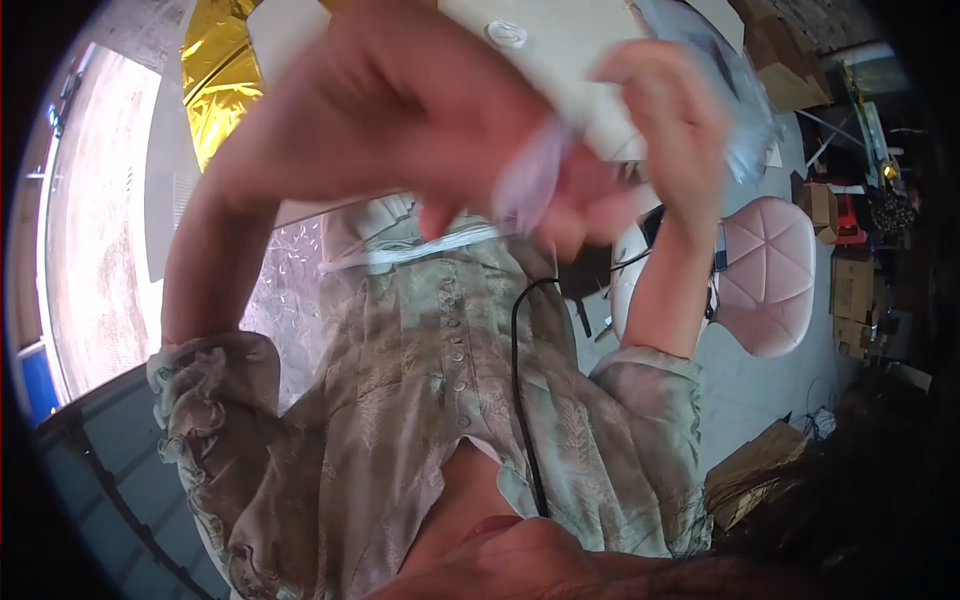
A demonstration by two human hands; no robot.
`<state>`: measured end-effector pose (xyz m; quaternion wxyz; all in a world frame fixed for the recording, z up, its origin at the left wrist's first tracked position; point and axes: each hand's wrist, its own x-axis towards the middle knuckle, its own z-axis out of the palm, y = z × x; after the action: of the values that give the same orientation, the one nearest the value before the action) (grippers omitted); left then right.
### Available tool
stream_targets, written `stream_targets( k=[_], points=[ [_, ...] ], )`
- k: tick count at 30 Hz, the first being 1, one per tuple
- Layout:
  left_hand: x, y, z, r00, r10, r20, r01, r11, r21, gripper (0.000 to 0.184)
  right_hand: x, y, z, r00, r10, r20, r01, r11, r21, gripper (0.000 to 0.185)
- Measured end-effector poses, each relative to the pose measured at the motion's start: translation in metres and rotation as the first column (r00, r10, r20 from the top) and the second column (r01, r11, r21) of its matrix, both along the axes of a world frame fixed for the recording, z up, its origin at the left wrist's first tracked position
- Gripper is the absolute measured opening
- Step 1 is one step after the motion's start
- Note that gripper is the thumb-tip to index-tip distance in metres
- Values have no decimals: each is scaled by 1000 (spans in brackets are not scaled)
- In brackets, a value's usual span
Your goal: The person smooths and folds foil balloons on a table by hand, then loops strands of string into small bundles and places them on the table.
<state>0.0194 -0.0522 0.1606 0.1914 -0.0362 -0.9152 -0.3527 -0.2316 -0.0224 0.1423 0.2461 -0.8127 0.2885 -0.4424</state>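
Observation:
My left hand (430,130) is raised in front of my chest, smeared by motion, with its fingers bent. A pale white-lilac loop of cord or band (528,185) goes round its fingers; its exact kind is too blurred to make out. To the right, my right hand (672,120) is raised close to the left fingertips, wrist bent and fingers curled, also blurred. Whether it holds anything does not show. Below the left hand, a white strand (430,247) runs across my waist. A small white coil (507,35) lies on the pale table (440,25) beyond the hands.
Gold foil (218,85) is at the table's left. Clear plastic wrapping (715,75) covers its right side. A pink padded chair (768,275) stands at right, with cardboard boxes (855,300) farther out. A black cable (517,390) hangs down my front.

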Motion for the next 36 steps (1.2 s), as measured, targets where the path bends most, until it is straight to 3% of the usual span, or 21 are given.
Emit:
stream_targets(
  k=[1, 3, 5, 6, 7, 8, 10, 11, 12, 14, 15, 16, 17, 20, 21, 22, 24, 26, 29, 32, 36],
  points=[
    [-3, 2, -1, 969, 248, -20, -246, 967, 73, 26, 2, -3, -2, 995, -92, 34, 90, 994, 59, 11],
    [-5, 7, -3, 720, 694, -8, -676, 705, 214, 28, 16, 18, 11, 955, 288, -66, -289, 957, -17, 11],
    [15, 14, -18, 735, 648, 200, -623, 762, -180, 25, 12, 19, 13, 878, 465, -117, -471, 881, -32, 11],
    [12, -2, -11, 967, 243, 81, -207, 926, -315, 21, -6, 10, 10, 992, 125, -1, -123, 977, 175, 13],
    [11, 4, -6, 968, 238, 86, -200, 929, -313, 21, -13, -7, -1, 998, -30, 53, 17, 975, 223, 11],
    [8, 17, -1, 893, 446, -59, -434, 889, 144, 19, -5, -13, -12, 998, -48, 33, 41, 983, 178, 9],
    [3, 7, -4, 756, 632, -169, -605, 774, 190, 19, 14, 14, -18, 945, 299, -133, -297, 954, 35, 10],
    [1, -9, -9, 786, 576, -224, -618, 750, -238, 19, 19, 27, -9, 890, 393, -229, -415, 908, -55, 9],
    [6, -9, -11, 785, 577, -226, -619, 748, -240, 19, 14, 21, -7, 861, 477, -176, -476, 878, 55, 15],
    [13, -5, -13, 980, 190, 62, -185, 980, -72, 15, 10, -3, -21, 951, 292, -100, -265, 939, 220, 29],
    [8, 6, -11, 927, 370, -65, -357, 920, 161, 12, 11, -12, -28, 995, 9, -103, 19, 963, 268, 28],
    [2, 18, -9, 821, 538, -191, -431, 803, 411, 9, 15, 5, -35, 907, 123, -402, -164, 984, -69, 27],
    [-1, 18, -17, 712, 667, -220, -627, 745, 228, 9, 20, 18, -23, 916, 206, -345, -230, 973, -28, 18],
    [21, 32, -35, 915, 401, 42, -356, 852, -383, 8, 10, 23, 0, 970, 242, -34, -241, 970, 33, 8],
    [16, 43, -35, 967, 256, -9, -244, 933, 264, 3, 5, 8, -13, 994, 112, -14, -109, 984, 144, 6],
    [6, 55, -27, 922, 360, -144, -298, 896, 330, 2, 15, 3, -33, 998, 61, -9, -59, 987, 148, 8],
    [-6, 57, -17, 844, 461, -273, -339, 854, 393, 2, 30, 30, -37, 957, 255, -141, -240, 964, 116, 9],
    [9, 48, -38, 756, 647, -98, -642, 704, -303, 4, 26, 45, -29, 842, 497, -212, -469, 867, 170, 14],
    [17, 62, -44, 938, 344, -49, -325, 918, 226, 14, 11, 13, -29, 976, 205, -75, -177, 945, 275, 15],
    [11, 59, -45, 658, 728, -192, -751, 654, -95, 15, 30, 44, -41, 923, 356, -148, -348, 934, 73, 17],
    [-3, 69, -46, 869, 493, -47, -477, 858, 192, 19, 11, 25, -27, 974, 202, -107, -179, 965, 193, 19]
  ],
)
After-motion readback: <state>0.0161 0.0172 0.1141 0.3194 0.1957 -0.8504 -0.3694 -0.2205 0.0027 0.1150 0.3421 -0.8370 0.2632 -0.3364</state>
